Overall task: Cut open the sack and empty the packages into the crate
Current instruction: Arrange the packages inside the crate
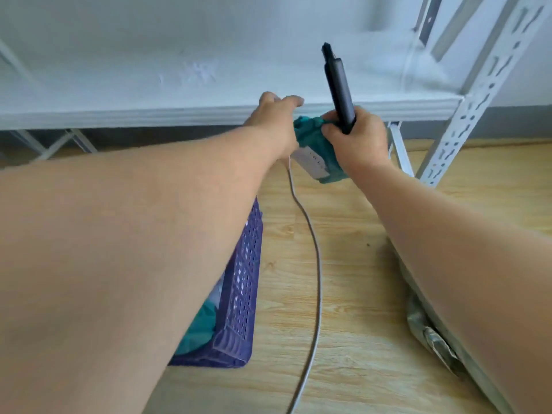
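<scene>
My right hand (355, 135) grips a black utility knife (339, 85) that points up, and the same hand holds a crumpled teal package (310, 138) against the shelf edge. My left hand (273, 118) reaches beside the package, its fingers bent over the shelf's front edge. Whether it grips the package is hidden. A purple perforated crate (242, 294) stands on the floor under my left forearm, with teal and white packages (198, 327) inside. A grey-green sack (430, 333) lies on the floor under my right arm.
A white metal shelf (179, 115) runs across the view, with a slotted upright (466, 121) at the right. A white power strip (312, 162) lies below my hands, and its cable (315, 264) trails across the wooden floor beside the crate.
</scene>
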The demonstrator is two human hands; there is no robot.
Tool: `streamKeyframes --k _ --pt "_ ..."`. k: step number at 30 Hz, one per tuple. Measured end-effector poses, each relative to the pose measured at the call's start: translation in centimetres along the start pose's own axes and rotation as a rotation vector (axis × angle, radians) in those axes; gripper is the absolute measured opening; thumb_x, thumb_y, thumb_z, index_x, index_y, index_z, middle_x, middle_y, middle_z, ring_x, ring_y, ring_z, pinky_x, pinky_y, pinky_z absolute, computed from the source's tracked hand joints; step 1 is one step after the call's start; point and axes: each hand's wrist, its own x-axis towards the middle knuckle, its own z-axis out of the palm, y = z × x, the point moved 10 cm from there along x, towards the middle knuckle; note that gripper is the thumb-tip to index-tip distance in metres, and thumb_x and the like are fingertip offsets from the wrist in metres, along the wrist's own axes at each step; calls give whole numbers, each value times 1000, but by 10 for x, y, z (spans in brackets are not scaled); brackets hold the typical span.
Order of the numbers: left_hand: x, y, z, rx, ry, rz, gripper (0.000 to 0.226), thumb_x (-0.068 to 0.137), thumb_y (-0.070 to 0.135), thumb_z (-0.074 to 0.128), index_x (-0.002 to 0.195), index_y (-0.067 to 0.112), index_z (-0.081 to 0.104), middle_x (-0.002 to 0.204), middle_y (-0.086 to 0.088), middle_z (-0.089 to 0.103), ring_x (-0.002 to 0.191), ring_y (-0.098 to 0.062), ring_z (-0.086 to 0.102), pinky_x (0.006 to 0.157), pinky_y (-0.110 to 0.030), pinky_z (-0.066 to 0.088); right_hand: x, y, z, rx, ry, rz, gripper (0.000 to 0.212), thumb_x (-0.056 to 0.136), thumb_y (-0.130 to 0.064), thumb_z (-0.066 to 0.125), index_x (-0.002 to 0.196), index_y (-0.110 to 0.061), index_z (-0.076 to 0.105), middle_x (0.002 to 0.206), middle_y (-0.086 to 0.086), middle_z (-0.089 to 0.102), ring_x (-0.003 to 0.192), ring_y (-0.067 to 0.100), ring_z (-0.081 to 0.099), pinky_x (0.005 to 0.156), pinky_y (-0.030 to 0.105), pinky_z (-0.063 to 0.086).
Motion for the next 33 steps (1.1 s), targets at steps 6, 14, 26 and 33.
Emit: streamKeyframes --k 6,14,26,33 --pt "-4 -7 -92 8 19 172 27 77 21 70 100 33 65 112 10 63 98 -14 58 77 -23 43 -6 -94 31 118 -170 -102 15 82 -15 66 79 -30 68 64 -17 65 56 -2 59 57 17 47" --pt "-15 -122 -184 -274 192 1 9 94 16 52 103 15 54 95 -10 67 77 -24 72 76 -43 59 -20 -186 115 106 -168 -239 38 75 -21 78 111 -30 66 95 -11 68 86 10 66 79 30 57" --pt "-51 -242 -206 -374 362 -90 18 97 22 50 114 18 51 113 -3 60 100 -24 63 88 -43 52 -44 -234 223 -472 -213 -357 68 61 -32 87 118 -19 54 107 -1 38 68 13 48 67 27 38" --pt "-86 -312 -103 -322 -166 -218 49 91 -10 38 119 19 66 125 -3 62 114 -19 56 98 -26 42 -93 -142 298 -597 -664 -29 35 73 -34 81 92 -18 55 64 7 66 46 19 63 49 29 56"
